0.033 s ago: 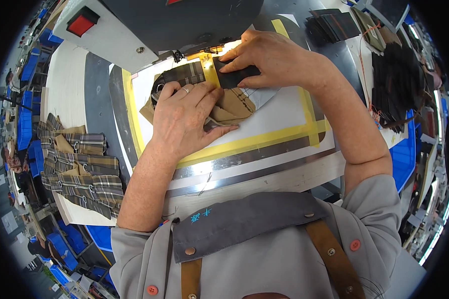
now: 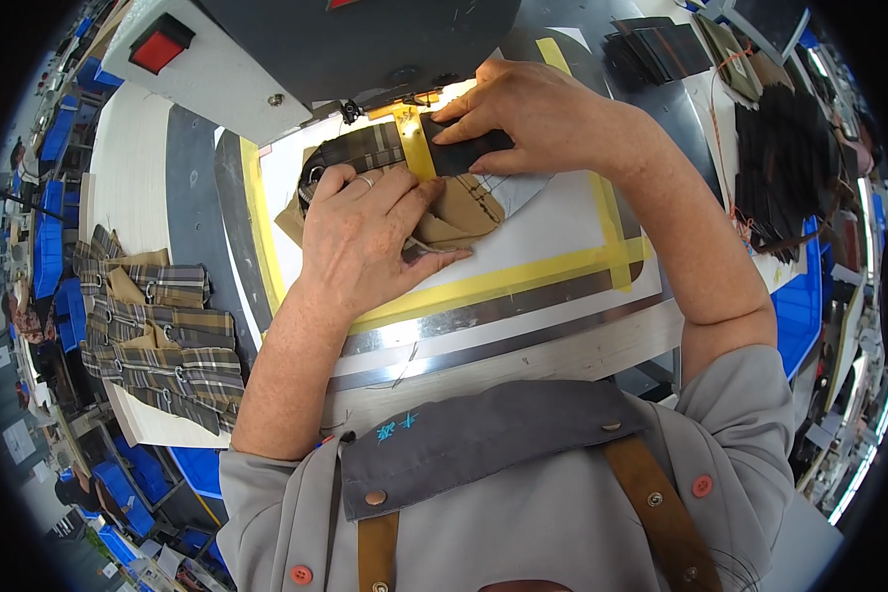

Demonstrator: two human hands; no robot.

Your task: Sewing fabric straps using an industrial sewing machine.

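Observation:
A folded plaid and tan fabric piece (image 2: 464, 205) lies on the white work surface under the machine head. My left hand (image 2: 360, 222) is closed over its left part, fingers bent on the cloth and thumb along the near edge. A small black fabric piece (image 2: 459, 156) lies at its upper right, beside a yellow strip (image 2: 414, 146) that runs toward the lit sewing area. My right hand (image 2: 533, 118) presses on the black piece, with fingers stretched and thumb spread apart. The sewing machine (image 2: 365, 49) hides the stitching point.
At left lies a stack of plaid fabric pieces (image 2: 168, 340) with metal rings. On the right are a dark bundle of strips (image 2: 784, 163) and some flat dark pieces (image 2: 661, 49). Yellow tape (image 2: 483, 276) borders the work surface. A blue bin (image 2: 797, 311) stands beyond the table's right edge.

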